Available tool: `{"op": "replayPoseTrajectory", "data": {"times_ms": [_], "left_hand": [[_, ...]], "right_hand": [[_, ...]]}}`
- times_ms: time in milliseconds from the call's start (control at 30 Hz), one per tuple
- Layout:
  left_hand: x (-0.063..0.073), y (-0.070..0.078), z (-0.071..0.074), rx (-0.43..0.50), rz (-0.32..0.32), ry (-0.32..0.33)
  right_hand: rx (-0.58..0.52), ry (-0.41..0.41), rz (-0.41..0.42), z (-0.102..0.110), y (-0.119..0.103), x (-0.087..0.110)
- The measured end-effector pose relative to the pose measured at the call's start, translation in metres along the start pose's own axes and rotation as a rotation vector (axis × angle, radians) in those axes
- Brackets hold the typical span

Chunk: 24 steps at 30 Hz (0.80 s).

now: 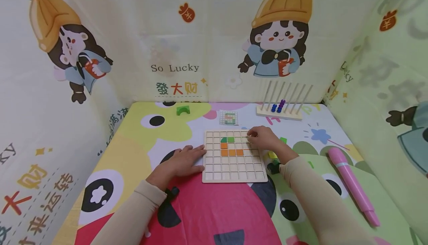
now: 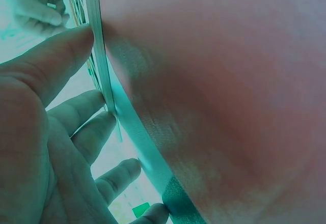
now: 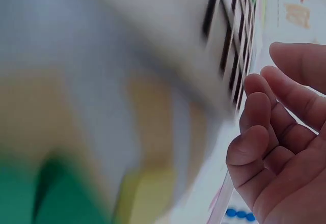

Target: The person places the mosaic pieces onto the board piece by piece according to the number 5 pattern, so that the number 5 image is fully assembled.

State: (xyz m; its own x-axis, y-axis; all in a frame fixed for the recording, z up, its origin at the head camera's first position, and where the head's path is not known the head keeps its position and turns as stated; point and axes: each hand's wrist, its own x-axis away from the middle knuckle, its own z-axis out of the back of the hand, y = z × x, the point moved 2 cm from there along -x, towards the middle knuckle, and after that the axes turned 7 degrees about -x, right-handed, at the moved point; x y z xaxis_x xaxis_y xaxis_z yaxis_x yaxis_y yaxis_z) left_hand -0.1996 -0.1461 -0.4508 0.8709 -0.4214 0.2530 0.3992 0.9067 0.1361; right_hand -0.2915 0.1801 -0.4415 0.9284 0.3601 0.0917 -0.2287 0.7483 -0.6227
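Note:
A wooden grid board (image 1: 214, 167) lies flat on the table, with green squares and orange squares (image 1: 232, 152) in some of its cells. One piece in the upper row, a teal-green tile (image 1: 224, 140), has a rounded corner. At the board's left edge, my left hand (image 1: 184, 161) rests with its fingers spread, the fingertips touching the rim. My right hand (image 1: 264, 138) is over the board's upper right corner. Its fingers (image 3: 254, 109) are loosely bent, the thumb stands apart from them, and nothing shows between them. Yellow blocks (image 1: 272, 155) and green ones lie partly hidden under the right forearm.
Behind the board lies a small pattern card (image 1: 233, 122). A green arch block (image 1: 182, 110) sits at the back left. At the back right stands a wooden peg rack (image 1: 279, 114) with blue and purple beads. A large pink pen-shaped object (image 1: 354, 187) lies on the right.

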Motion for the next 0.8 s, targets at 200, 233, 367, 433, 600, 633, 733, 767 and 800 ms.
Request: {"op": "replayPoseTrajectory", "data": {"times_ms": [200, 233, 367, 433, 600, 633, 733, 767, 800], "left_hand": [[0.001, 0.000, 0.000, -0.004, -0.005, 0.008], [0.001, 0.000, 0.000, -0.005, -0.006, 0.011], [0.001, 0.000, 0.000, -0.007, -0.010, 0.021], [0.001, 0.000, 0.000, -0.009, -0.009, 0.022], [0.001, -0.001, 0.000, -0.009, -0.008, 0.021], [0.001, -0.001, -0.001, -0.009, -0.009, 0.022], [0.001, -0.001, -0.001, -0.010, -0.013, 0.023], [0.001, -0.001, -0.001, -0.010, -0.013, 0.022], [0.001, -0.001, -0.001, -0.010, -0.013, 0.021]], "right_hand": [[-0.010, 0.029, -0.025, 0.020, 0.029, 0.022], [-0.009, 0.035, -0.030, 0.024, 0.033, 0.025], [0.020, 0.066, -0.051, 0.037, 0.048, 0.037], [0.052, 0.077, -0.069, 0.042, 0.055, 0.040], [0.082, 0.069, -0.134, 0.049, 0.070, 0.045], [0.076, 0.067, -0.148, 0.049, 0.073, 0.046], [0.059, 0.064, -0.165, 0.052, 0.078, 0.048], [0.056, 0.065, -0.166, 0.052, 0.080, 0.049], [0.052, 0.064, -0.170, 0.052, 0.082, 0.050]]}}
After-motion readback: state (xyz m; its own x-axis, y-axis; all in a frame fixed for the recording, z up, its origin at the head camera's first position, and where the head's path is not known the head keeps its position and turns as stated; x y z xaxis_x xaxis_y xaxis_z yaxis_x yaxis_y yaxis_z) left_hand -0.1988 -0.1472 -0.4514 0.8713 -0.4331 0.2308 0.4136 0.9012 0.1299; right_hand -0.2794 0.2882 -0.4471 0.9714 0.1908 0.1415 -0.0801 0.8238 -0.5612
